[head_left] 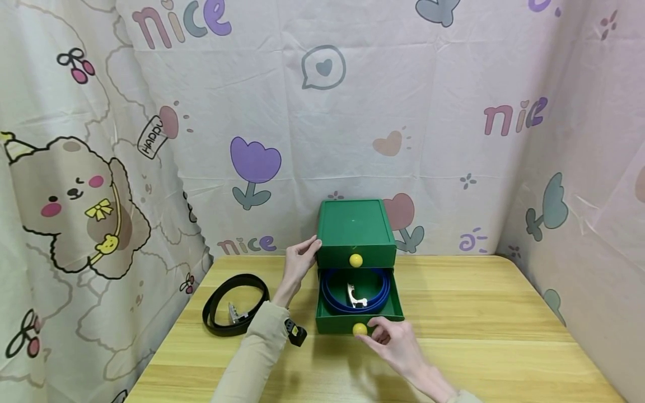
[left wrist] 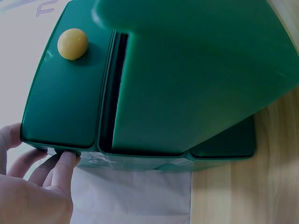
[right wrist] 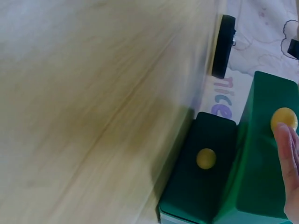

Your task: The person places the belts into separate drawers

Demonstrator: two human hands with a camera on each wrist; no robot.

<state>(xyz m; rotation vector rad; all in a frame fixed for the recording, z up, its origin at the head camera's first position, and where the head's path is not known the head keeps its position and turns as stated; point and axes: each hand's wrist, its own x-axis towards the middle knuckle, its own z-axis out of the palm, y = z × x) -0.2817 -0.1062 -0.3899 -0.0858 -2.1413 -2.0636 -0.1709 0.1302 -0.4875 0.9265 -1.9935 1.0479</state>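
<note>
A green drawer cabinet [head_left: 355,224] with yellow knobs stands on the table. Its middle drawer [head_left: 335,325] is pulled out, and inside lies a coiled blue belt [head_left: 386,291] with a silver buckle. My left hand [head_left: 298,260] holds the cabinet by its upper left side; in the left wrist view its fingertips [left wrist: 67,158] press the side wall. At the open drawer's front, my right hand [head_left: 398,346] pinches the yellow knob [head_left: 359,329] with thumb and forefinger. The right wrist view shows a finger overlapping that knob [right wrist: 283,117].
Left of the cabinet a coiled black belt [head_left: 209,313] with a silver buckle lies on the wooden table [head_left: 468,302]. Below the open drawer, the bottom drawer [right wrist: 198,186] is closed. A printed curtain [head_left: 363,123] hangs behind and at both sides.
</note>
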